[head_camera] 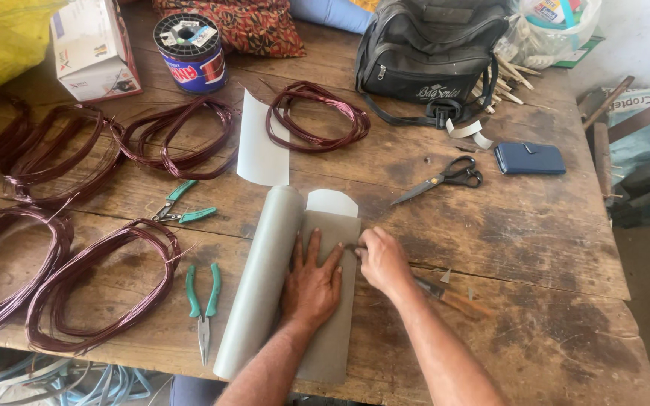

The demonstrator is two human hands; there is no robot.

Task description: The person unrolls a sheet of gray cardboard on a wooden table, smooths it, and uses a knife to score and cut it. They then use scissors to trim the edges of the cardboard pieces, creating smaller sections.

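Observation:
My left hand [312, 276] lies flat with spread fingers on a grey sheet [334, 331], part of a grey roll [259, 280] lying on the wooden table [536, 248]. My right hand [383, 259] is closed around a small blade tool at the sheet's right edge, its tip near my left fingertips. A wooden-handled tool [453, 299] lies under my right wrist. A cut white piece [331, 201] peeks out above the sheet.
Several coils of dark red wire [99, 286] cover the left side, another coil [316, 116] at centre. Green pliers [203, 308], green cutters [183, 207], scissors [445, 177], a blue case [530, 159], a wire spool [189, 53], a black bag [430, 53], a carton [93, 49].

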